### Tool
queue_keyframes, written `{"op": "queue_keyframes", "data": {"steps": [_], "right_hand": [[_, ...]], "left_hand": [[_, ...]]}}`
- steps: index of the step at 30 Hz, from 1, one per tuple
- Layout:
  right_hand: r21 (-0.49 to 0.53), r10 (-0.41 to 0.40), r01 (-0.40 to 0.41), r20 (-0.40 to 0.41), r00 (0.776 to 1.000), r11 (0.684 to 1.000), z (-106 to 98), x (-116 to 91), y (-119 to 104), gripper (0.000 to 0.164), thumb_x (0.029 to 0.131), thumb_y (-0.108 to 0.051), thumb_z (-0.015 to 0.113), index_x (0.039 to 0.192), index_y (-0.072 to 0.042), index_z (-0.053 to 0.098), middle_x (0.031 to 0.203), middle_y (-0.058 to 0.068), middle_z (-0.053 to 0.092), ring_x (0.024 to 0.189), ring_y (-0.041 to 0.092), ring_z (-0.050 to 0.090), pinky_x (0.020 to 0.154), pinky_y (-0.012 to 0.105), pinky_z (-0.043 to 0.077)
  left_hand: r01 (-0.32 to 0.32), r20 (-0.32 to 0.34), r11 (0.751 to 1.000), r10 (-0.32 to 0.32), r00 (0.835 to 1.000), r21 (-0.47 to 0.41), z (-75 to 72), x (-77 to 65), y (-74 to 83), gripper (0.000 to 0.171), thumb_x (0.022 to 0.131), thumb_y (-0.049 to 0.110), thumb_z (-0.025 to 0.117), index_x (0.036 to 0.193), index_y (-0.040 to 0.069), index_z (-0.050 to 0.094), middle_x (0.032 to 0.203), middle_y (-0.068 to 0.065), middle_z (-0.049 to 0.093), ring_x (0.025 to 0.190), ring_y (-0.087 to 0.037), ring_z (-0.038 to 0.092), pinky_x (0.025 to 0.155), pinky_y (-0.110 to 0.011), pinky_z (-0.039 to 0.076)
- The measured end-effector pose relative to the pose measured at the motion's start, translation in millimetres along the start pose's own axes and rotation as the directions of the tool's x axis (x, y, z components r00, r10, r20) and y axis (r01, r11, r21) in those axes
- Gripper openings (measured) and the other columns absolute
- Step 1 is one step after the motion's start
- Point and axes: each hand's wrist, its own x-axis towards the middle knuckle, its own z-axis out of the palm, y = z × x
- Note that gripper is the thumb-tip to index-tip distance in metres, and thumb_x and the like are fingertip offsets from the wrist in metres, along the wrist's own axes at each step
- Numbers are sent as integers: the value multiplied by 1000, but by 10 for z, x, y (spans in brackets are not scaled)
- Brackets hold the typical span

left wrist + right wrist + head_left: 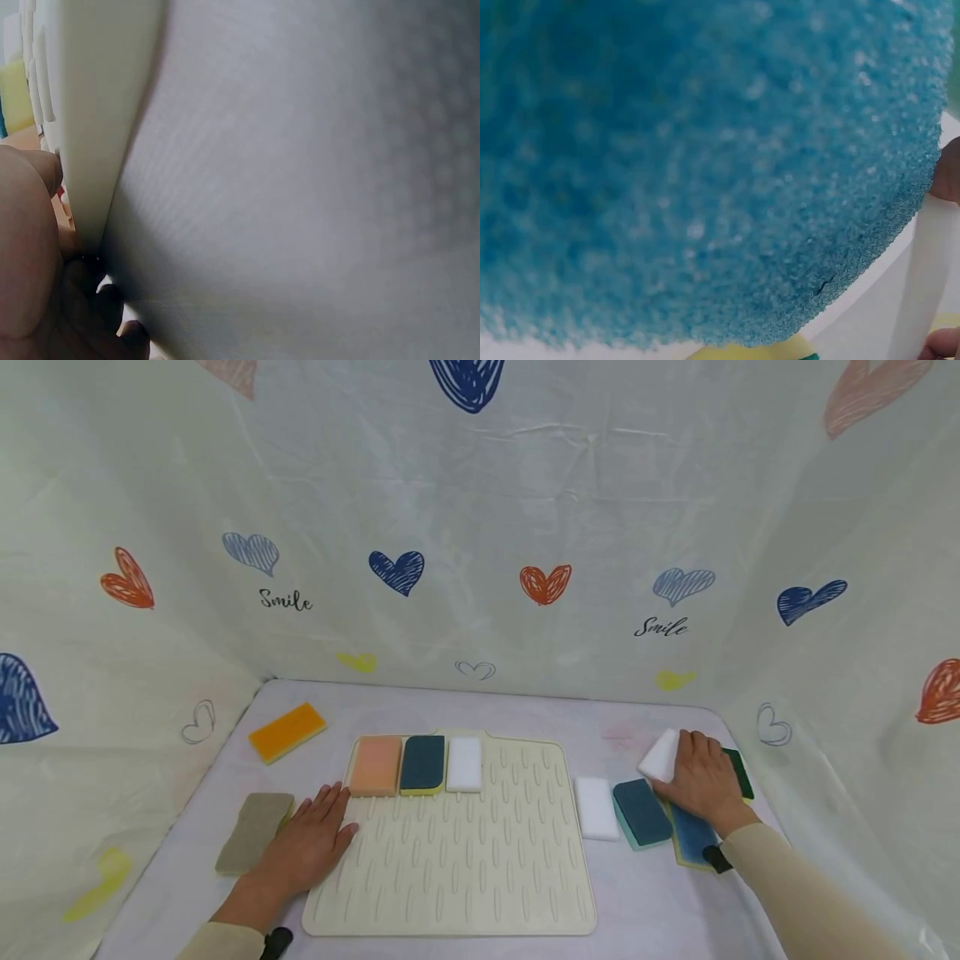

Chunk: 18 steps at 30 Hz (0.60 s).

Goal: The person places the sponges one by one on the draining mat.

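Observation:
In the head view, my right hand reaches to the far right and grips a white sponge at its near end, thumb on the left side. Under and beside that hand lie a blue scouring sponge and a dark green one. A blue, coarse sponge face fills most of the right wrist view, with fingertips at its right edge. My left hand lies with extended fingers along the left edge of the cream ridged mat, holding nothing.
A peach sponge, a dark teal one and a white one line the mat's top left. Right of it are another white sponge and a teal one. An orange sponge and a grey-brown one lie left.

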Motion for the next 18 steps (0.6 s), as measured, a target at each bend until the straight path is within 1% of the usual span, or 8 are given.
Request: {"op": "queue_keyframes", "data": {"steps": [5, 11, 15, 18], "right_hand": [[-38, -73, 70, -81, 994, 997, -10, 30, -13, 89, 79, -45, 83, 129, 14, 40, 113, 32, 50, 102, 47, 50, 85, 62, 52], [-75, -168, 158, -151, 974, 985, -58, 67, -22, 95, 75, -45, 88, 134, 13, 40, 118, 30, 52, 106, 46, 51, 88, 62, 52], [-101, -215, 202, -153, 965, 974, -130, 105, -39, 102, 73, -45, 91, 139, 11, 37, 125, 30, 51, 114, 46, 51, 93, 64, 52], [-103, -260, 247, -144, 955, 963, -179, 156, -64, 106, 72, -46, 94, 142, 9, 37, 131, 30, 51, 119, 47, 51, 97, 64, 53]], "left_hand": [[6, 0, 1000, -6, 1000, 6, 4, 5, 0, 69, 109, 36, 56, 157, -10, 38, 164, -31, 38, 153, -50, 35, 124, -66, 29], [8, -4, 1000, -8, 1000, 13, 27, 6, -12, 69, 109, 35, 57, 157, -10, 38, 164, -31, 39, 153, -50, 35, 124, -66, 30], [6, -6, 1000, -6, 1000, 17, 32, 6, -14, 69, 108, 35, 57, 157, -10, 39, 164, -30, 38, 153, -50, 35, 124, -66, 30], [4, -10, 1000, -4, 1000, 13, 31, 5, -17, 69, 109, 35, 57, 157, -10, 39, 164, -31, 39, 153, -50, 35, 124, -66, 30]]}}
